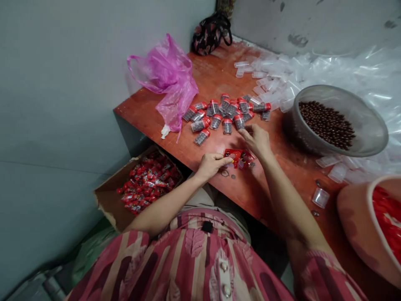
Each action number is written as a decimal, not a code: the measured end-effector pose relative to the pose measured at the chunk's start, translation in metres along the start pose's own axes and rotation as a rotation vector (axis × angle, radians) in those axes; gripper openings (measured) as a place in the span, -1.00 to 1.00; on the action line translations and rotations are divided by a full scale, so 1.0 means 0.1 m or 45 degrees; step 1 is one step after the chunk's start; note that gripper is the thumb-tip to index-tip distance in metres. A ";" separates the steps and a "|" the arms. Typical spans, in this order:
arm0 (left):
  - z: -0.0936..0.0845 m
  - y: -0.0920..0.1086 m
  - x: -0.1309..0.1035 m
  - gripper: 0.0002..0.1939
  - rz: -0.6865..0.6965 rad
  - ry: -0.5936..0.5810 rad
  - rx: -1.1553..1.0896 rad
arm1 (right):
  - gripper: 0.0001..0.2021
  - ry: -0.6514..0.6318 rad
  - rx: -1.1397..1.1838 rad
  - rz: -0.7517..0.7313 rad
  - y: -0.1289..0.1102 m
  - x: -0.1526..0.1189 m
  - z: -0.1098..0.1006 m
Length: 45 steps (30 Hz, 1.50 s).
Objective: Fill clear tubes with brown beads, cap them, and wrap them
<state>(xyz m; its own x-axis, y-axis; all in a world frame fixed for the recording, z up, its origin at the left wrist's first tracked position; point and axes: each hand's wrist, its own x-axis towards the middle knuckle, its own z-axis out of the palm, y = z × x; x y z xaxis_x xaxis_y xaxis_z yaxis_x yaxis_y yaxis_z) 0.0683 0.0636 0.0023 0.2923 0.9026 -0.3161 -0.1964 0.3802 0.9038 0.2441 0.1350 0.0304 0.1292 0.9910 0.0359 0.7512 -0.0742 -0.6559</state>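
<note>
My left hand [210,164] pinches a red printed plastic wrapper [233,157] between thumb and fingers, low over the table near its front edge. My right hand [258,140] reaches past it, its thumb and fingertips closed at the lower end of a small clear jar [239,122] with a red lid and dark balls inside. That jar sits at the near side of a loose cluster of similar filled jars [227,126]. Beneath the hands, small clear bits and a dark ball [233,177] lie on the reddish table [247,192].
A grey bowl [369,138] of dark brown balls stands right, before a heap of clear empty jars [282,69]. A pinkish tub [354,213] holds red lids. A cardboard box [108,200] of red-wrapped pieces sits below left. A pink bag [175,71] lies at the left edge.
</note>
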 end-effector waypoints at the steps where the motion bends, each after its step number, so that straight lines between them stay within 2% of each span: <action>1: -0.01 0.01 -0.01 -0.55 0.007 0.055 -0.027 | -0.64 0.039 -0.184 -0.029 -0.02 0.11 0.05; 3: -0.03 0.05 -0.02 -0.59 -0.008 0.165 -0.094 | -0.61 0.028 -0.454 -0.046 -0.05 0.29 0.15; 5: -0.06 0.10 -0.02 -0.62 -0.063 0.257 -0.211 | -0.65 -0.022 -0.581 -0.047 -0.07 0.38 0.21; 8: -0.11 0.18 0.01 -0.68 -0.160 0.342 -0.460 | -0.73 0.015 -0.503 -0.045 -0.04 0.33 0.19; 11: -0.15 0.22 0.04 -0.75 -0.185 0.380 -0.711 | -0.75 0.050 0.022 -0.050 0.00 -0.02 0.09; 14: -0.15 0.22 0.08 -0.81 -0.183 0.379 -0.894 | -0.71 -0.099 0.623 0.066 -0.03 -0.58 0.02; 17: -0.08 0.21 0.12 -0.83 -0.204 0.384 -0.945 | -0.71 -0.224 0.860 0.141 -0.12 -1.06 0.06; 20: 0.03 0.20 0.12 -0.81 -0.210 0.375 -0.939 | -0.71 -0.223 0.924 0.196 -0.19 -1.30 0.17; 24: 0.15 0.20 0.08 -0.78 -0.185 0.296 -0.908 | -0.70 -0.163 0.938 0.216 -0.20 -1.32 0.27; 28: 0.20 0.20 0.02 -0.65 -0.131 0.151 -0.762 | -0.69 -0.157 0.944 0.164 -0.17 -1.31 0.26; 31: 0.22 0.22 -0.01 -0.60 -0.075 0.103 -0.687 | -0.69 -0.172 0.982 0.139 -0.13 -1.31 0.24; 39: 0.27 0.14 0.01 -0.58 -0.096 -0.029 -0.522 | -0.75 0.063 0.750 0.020 -0.03 -1.33 0.27; 41: 0.25 0.15 0.00 -0.59 -0.101 -0.060 -0.453 | -0.74 0.006 0.848 0.042 -0.02 -1.32 0.25; 45: 0.23 0.24 -0.01 -0.58 -0.127 -0.194 -0.274 | -0.67 -0.261 1.234 0.174 0.00 -1.28 0.22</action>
<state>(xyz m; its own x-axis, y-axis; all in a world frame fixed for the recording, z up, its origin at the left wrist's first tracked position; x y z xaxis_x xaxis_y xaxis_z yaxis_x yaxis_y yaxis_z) 0.0848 0.0672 0.0307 0.4547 0.8237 -0.3387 -0.3489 0.5146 0.7832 0.2135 0.0104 0.0092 -0.0074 0.9876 -0.1568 -0.1257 -0.1565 -0.9796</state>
